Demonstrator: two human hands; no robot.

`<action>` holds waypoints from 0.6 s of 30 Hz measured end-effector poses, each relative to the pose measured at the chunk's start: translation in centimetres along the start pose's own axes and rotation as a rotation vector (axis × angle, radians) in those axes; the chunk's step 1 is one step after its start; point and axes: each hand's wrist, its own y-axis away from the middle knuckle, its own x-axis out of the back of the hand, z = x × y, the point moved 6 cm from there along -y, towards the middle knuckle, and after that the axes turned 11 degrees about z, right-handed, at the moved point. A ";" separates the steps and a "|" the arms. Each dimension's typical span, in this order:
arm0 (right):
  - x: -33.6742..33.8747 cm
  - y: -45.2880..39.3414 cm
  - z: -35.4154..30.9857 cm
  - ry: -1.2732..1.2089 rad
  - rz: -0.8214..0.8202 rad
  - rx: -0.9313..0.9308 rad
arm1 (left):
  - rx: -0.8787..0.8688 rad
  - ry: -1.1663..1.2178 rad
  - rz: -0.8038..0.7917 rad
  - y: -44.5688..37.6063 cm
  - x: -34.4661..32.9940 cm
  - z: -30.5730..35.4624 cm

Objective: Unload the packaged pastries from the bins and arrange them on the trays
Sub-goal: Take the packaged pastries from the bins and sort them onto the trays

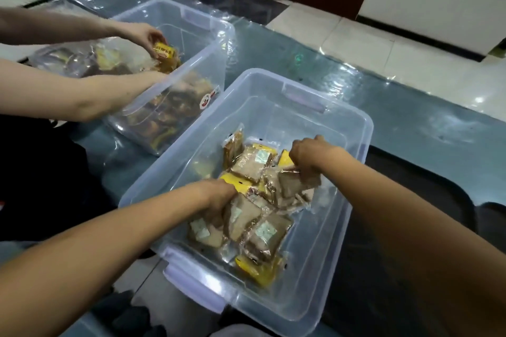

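A long counter [287, 44] under glossy, wrinkled clear film runs from upper left to the right, its far edge meeting a pale tiled floor [383, 44]. On it stand two clear plastic bins, side by side and nearly touching at their corners. The near bin [353, 150] is the larger in view; its near rim with a lilac latch [189, 286] hangs toward the camera, and its far wall and right wall are bare, leaving open floor inside along the far half. To its right lies a dark tray [427, 200] with a raised rounded edge, nothing resting on the part that shows. The far bin [216, 35] is fuller on its near-left side, with free space toward its far-right corner. The packaged pastries [262, 232] in the near bin lie in a loose heap, brown squares in clear wrap with some yellow packs among them, crowded toward the near-left and middle. The left hand [219, 200] reaches down into the heap, fingers curled around a pastry pack at its left side. The right hand [306, 156] grips the wrap of a pack at the heap's far right, knuckles up. At the far bin, another person's hand [147, 35] pinches a yellow pack [164, 52] above the rim, while that person's other forearm [90, 96] goes into the bin, the hand hidden.
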 end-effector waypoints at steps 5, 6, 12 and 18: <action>-4.8 -2.5 0.5 0.037 -0.202 -0.006 | -0.003 0.068 -0.006 -1.5 1.3 0.2; -5.2 -2.9 0.6 0.002 -0.225 -0.004 | -0.004 0.049 -0.035 -1.7 0.8 0.3; -3.8 -4.0 0.3 0.139 -0.158 0.128 | -0.053 0.039 -0.056 -2.0 -1.8 -0.1; 0.0 -3.9 0.7 0.145 0.004 0.228 | -0.007 -0.001 -0.120 -2.6 -1.2 0.7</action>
